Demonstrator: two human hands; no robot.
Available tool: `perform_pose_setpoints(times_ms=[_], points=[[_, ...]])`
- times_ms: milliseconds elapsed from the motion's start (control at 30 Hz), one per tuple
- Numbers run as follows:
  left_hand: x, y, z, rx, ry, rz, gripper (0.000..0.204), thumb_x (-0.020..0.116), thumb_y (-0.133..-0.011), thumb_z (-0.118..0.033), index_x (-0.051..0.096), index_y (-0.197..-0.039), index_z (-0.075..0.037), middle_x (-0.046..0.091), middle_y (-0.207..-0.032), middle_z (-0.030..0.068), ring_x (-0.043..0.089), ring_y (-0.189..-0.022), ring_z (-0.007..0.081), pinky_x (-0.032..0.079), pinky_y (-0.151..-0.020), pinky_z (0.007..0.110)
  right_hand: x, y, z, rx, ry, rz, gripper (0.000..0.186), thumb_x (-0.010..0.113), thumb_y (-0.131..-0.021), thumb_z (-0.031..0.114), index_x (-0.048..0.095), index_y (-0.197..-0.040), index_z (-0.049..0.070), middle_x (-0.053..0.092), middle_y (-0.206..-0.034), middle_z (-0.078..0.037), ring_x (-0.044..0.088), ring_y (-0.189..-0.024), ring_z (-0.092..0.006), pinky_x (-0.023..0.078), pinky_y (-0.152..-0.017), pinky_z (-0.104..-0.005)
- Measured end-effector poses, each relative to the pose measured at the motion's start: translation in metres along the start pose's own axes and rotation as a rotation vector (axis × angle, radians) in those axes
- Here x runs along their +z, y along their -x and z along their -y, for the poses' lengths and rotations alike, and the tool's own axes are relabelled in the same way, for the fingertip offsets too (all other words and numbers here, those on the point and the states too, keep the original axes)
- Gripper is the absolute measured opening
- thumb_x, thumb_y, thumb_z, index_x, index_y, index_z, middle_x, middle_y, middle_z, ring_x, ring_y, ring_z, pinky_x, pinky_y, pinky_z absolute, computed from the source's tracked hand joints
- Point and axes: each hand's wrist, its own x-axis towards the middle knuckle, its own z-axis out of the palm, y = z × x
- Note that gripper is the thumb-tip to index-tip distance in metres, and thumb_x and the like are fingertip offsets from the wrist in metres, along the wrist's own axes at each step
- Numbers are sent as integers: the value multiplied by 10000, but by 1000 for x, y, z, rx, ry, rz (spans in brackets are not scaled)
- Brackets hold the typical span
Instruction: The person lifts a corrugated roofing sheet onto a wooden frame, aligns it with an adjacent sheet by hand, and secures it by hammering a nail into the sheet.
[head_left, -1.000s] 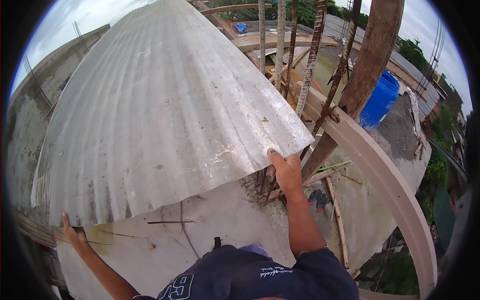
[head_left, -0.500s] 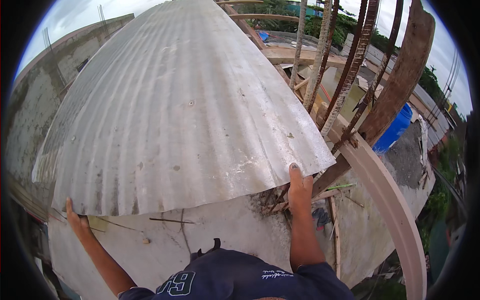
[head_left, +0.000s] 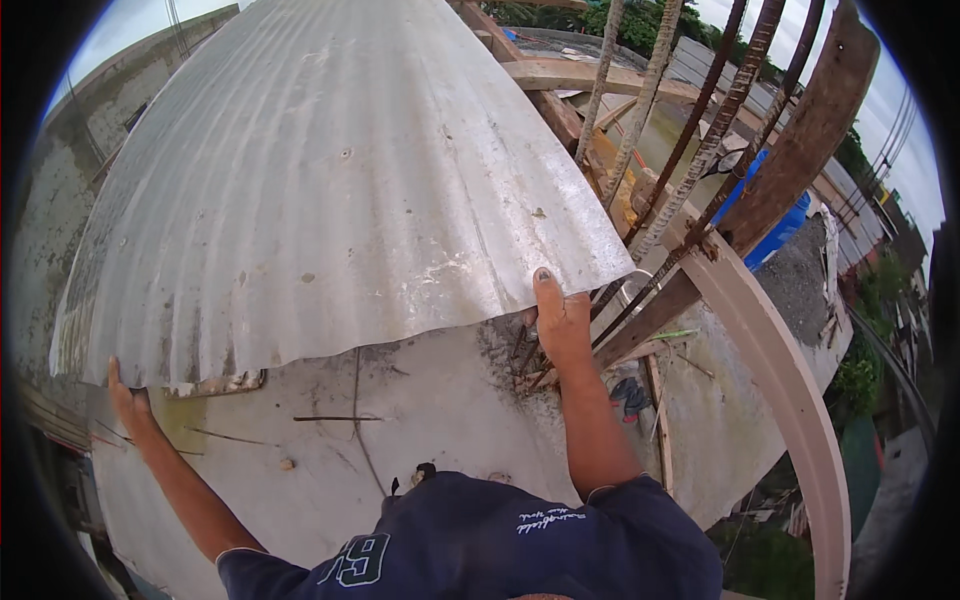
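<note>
A long sheet of grey corrugated roofing (head_left: 320,200) stretches away in front of me, weathered, with small holes and rust stains. My left hand (head_left: 128,400) grips its near edge close to the left corner, thumb on top and fingers underneath. Near the right corner, my right hand (head_left: 560,312) clasps the same edge, its thumb lying on the upper face. The fingers below the sheet are mostly hidden. Both arms reach forward from my body, and the near edge hangs above the concrete floor.
Rusty rebar (head_left: 690,180) rises just right of the sheet, beside a weathered wooden post (head_left: 800,140) and a curved-looking pale beam (head_left: 770,370). A blue drum (head_left: 780,235) stands beyond. Thin sticks lie on the concrete slab (head_left: 450,420). At left runs a concrete wall (head_left: 60,220).
Both hands and the sheet's near edge have shifted left and farther up in the view. More of the concrete floor shows beneath the edge. The grip stays the same.
</note>
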Motion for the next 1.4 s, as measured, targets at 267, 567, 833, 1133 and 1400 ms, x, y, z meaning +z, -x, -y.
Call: perform_pose_setpoints(times_ms=[267, 567, 833, 1133, 1400], points=[[-27, 17, 44, 146, -199, 37, 545, 636, -962, -244, 475, -1374, 75, 559, -1348, 183, 546, -1242, 320, 447, -1070, 447, -3, -8, -9, 16, -33, -112, 338, 571, -977, 275, 632, -1009, -55, 600, -755, -45, 509, -537, -118, 411, -479, -285], [91, 14, 107, -54, 87, 10, 439, 634, -958, -154, 496, -1326, 42, 591, -1300, 166, 604, -1174, 308, 535, -992, 468, -15, -83, -44, 105, -116, -157, 331, 580, -970, 254, 621, -975, -75, 578, -678, -74, 492, -452, -149, 388, -407, -318], [97, 24, 91, -74, 143, 129, 421, 631, -962, -149, 500, -1318, 32, 606, -1281, 167, 614, -1162, 306, 559, -964, 469, -17, -80, -51, 126, -54, -115, 368, 592, -968, 319, 592, -851, -30, 517, -534, -56, 473, -421, -162, 370, -391, -323], [102, 115, 44, -198, -152, 352, 551, 630, -938, -491, 592, -1160, 11, 653, -857, 90, 621, -675, 189, 505, -560, 289, -14, -67, -45, 136, -39, -164, 335, 608, -946, 328, 576, -812, 23, 496, -535, -30, 458, -413, -154, 372, -393, -322], [240, 283, 33, 226, -603, 1120, 639, 693, -856, -559, 673, -1123, 23, 698, -927, 157, 683, -866, 235, 550, -731, 339, -37, -62, -27, 139, -82, -163, 320, 624, -925, 313, 570, -766, 40, 455, -534, -16, 441, -433, -155, 384, -419, -310]])
